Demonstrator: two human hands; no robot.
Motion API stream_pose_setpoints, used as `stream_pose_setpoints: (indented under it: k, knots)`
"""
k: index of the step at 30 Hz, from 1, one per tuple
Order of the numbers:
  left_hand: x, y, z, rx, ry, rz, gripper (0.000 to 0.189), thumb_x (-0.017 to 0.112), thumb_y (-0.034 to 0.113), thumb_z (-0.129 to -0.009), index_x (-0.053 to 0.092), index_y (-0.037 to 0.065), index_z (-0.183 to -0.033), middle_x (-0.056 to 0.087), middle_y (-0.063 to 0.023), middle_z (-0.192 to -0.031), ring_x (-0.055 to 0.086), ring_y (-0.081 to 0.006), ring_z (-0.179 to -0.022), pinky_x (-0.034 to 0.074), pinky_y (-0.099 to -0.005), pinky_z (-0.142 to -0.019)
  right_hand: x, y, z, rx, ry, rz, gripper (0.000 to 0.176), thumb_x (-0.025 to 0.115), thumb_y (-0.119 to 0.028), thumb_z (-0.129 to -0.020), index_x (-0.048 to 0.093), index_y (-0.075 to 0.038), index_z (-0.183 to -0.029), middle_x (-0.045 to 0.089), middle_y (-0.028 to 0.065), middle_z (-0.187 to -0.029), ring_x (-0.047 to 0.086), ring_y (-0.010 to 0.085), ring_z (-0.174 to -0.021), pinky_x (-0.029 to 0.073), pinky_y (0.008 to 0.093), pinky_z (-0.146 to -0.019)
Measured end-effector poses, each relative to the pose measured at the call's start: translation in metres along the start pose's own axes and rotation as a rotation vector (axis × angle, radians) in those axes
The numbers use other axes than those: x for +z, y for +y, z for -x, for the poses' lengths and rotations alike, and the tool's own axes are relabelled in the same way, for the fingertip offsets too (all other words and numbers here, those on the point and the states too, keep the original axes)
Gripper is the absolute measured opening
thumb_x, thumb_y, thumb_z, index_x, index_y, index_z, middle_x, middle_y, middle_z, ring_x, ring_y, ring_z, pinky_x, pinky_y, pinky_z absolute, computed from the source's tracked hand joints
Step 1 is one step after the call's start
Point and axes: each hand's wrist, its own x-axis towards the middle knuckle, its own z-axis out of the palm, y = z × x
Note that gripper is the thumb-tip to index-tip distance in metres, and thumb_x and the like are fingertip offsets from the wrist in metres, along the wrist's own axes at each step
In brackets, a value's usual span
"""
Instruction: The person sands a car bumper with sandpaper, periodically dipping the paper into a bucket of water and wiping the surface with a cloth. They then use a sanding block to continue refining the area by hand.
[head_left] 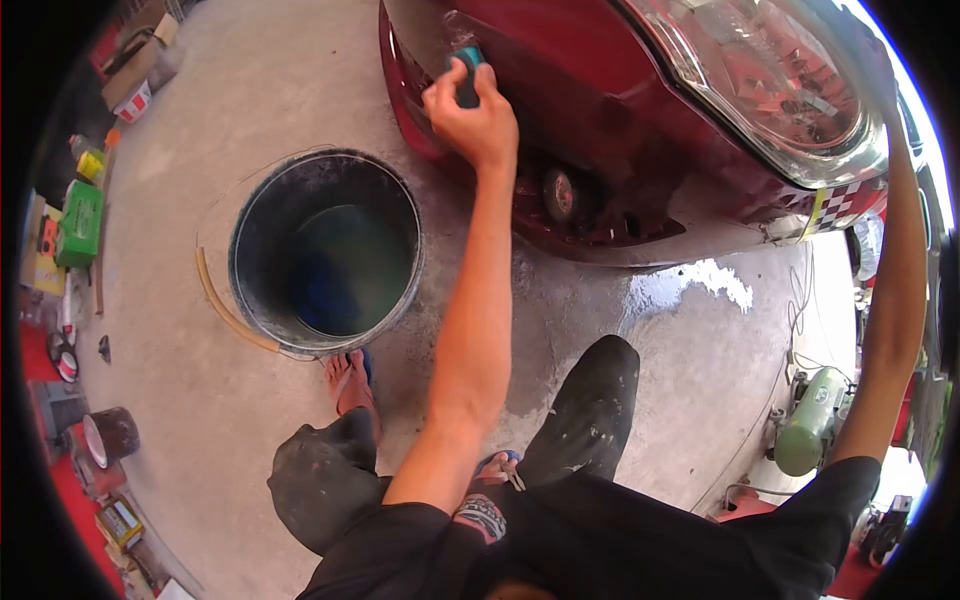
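Note:
My left hand (474, 122) is closed around a small teal block (468, 72), a sponge or sanding block by its look. It presses the block against the dark red front bumper (590, 120) of a car, where the paint around it looks dull and wet. My right arm reaches up along the far right side, past the headlight (775, 80). At its end, my right hand (868, 62) is blurred at the picture's edge near the car's front corner, its fingers not distinguishable. Left of my left forearm stands a black bucket (240, 235) with cloudy water and something blue inside.
The bucket's handle grip (232, 305) hangs down its left side. A wet patch (690, 288) shines on the concrete floor (190, 400) below the bumper. A green compressor tank (812, 425) stands at right, with cables nearby. Boxes, a green container (80, 225) and a small pot (112, 437) line the left.

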Motion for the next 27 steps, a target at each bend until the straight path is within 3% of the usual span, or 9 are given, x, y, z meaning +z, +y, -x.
stream_pose_setpoints:
  k: [2, 3, 5, 9, 12, 15, 18, 21, 27]
  knots:
    - [-0.009, 0.014, 0.047, 0.126, -0.011, 0.012, 0.028, 0.08, 0.006, -0.087, 0.072, -0.006, -0.111, 0.065, -0.0184, -0.11, 0.065, -0.0351, -0.107, 0.051, -0.0451, -0.096, -0.006, -0.018, 0.011, 0.104, 0.021, 0.029, 0.06, 0.06, -0.057, -0.104, 0.079, -0.001, -0.106, 0.079, 0.0186, -0.095, 0.074, 0.0364, -0.087, 0.056, 0.0471, -0.08]
    - [-0.018, 0.031, 0.077, 0.137, -0.053, -0.053, 0.029, 0.081, 0.006, -0.087, 0.074, -0.005, -0.113, 0.066, -0.016, -0.114, 0.067, -0.0306, -0.107, 0.052, -0.0422, -0.098, -0.012, -0.029, 0.009, 0.143, 0.032, 0.051, 0.06, 0.059, -0.057, -0.104, 0.079, 0.0, -0.105, 0.079, 0.0186, -0.094, 0.074, 0.0364, -0.086, 0.056, 0.0471, -0.08]
    - [-0.019, 0.038, 0.108, 0.117, -0.081, 0.054, 0.028, 0.081, 0.008, -0.088, 0.073, -0.002, -0.112, 0.063, -0.0168, -0.115, 0.064, -0.0358, -0.109, 0.051, -0.0449, -0.098, -0.014, -0.025, 0.001, 0.111, 0.056, 0.046, 0.061, 0.059, -0.057, -0.104, 0.079, 0.0, -0.107, 0.079, 0.0194, -0.095, 0.074, 0.0365, -0.088, 0.056, 0.0473, -0.081]
    - [-0.003, 0.005, 0.011, -0.091, -0.023, -0.012, 0.023, 0.081, 0.007, -0.088, 0.072, -0.003, -0.106, 0.063, -0.018, -0.11, 0.064, -0.0355, -0.109, 0.052, -0.045, -0.096, 0.001, -0.001, 0.004, 0.069, 0.103, -0.003, 0.062, 0.058, -0.057, -0.104, 0.078, 0.002, -0.111, 0.079, 0.0211, -0.098, 0.074, 0.0367, -0.091, 0.056, 0.0478, -0.084]
    - [-0.007, 0.004, 0.018, 0.01, -0.017, -0.072, 0.021, 0.081, 0.007, -0.087, 0.072, -0.004, -0.104, 0.063, -0.0183, -0.111, 0.064, -0.0359, -0.107, 0.051, -0.0459, -0.096, 0.002, 0.022, -0.004, 0.083, -0.05, 0.035, 0.063, 0.059, -0.058, -0.104, 0.078, 0.002, -0.112, 0.078, 0.0234, -0.104, 0.073, 0.0374, -0.096, 0.056, 0.048, -0.086]
    - [-0.023, 0.039, 0.105, 0.182, -0.089, -0.029, 0.03, 0.082, 0.004, -0.087, 0.073, -0.003, -0.114, 0.066, -0.0181, -0.113, 0.066, -0.0328, -0.106, 0.052, -0.0423, -0.096, 0.0, 0.017, -0.002, 0.079, 0.054, 0.045, 0.062, 0.06, -0.057, -0.103, 0.078, 0.001, -0.113, 0.077, 0.0238, -0.104, 0.073, 0.0377, -0.097, 0.056, 0.0477, -0.087]
    - [-0.016, 0.033, 0.081, 0.216, -0.056, -0.033, 0.031, 0.081, 0.005, -0.088, 0.072, -0.005, -0.115, 0.065, -0.0178, -0.112, 0.065, -0.033, -0.106, 0.051, -0.0415, -0.098, 0.004, 0.016, 0.001, 0.07, 0.048, 0.041, 0.062, 0.061, -0.057, -0.1, 0.078, 0.001, -0.113, 0.077, 0.0243, -0.106, 0.073, 0.0379, -0.098, 0.056, 0.0473, -0.088]
    - [-0.002, 0.008, 0.029, 0.116, -0.024, 0.069, 0.026, 0.08, 0.007, -0.087, 0.071, -0.004, -0.108, 0.061, -0.0168, -0.11, 0.061, -0.0353, -0.109, 0.049, -0.0448, -0.096, 0.005, 0.021, 0.001, 0.071, 0.046, 0.032, 0.061, 0.063, -0.058, -0.098, 0.078, 0.0, -0.114, 0.077, 0.0247, -0.107, 0.073, 0.0381, -0.099, 0.056, 0.0468, -0.09]
    - [-0.018, 0.039, 0.108, 0.163, -0.076, 0.007, 0.032, 0.083, 0.012, -0.087, 0.073, -0.001, -0.115, 0.064, -0.0166, -0.112, 0.063, -0.0346, -0.111, 0.049, -0.0448, -0.1, -0.006, 0.013, 0.01, 0.113, 0.039, 0.0, 0.061, 0.067, -0.058, -0.094, 0.078, -0.002, -0.115, 0.077, 0.0256, -0.109, 0.073, 0.0384, -0.102, 0.056, 0.0458, -0.092]
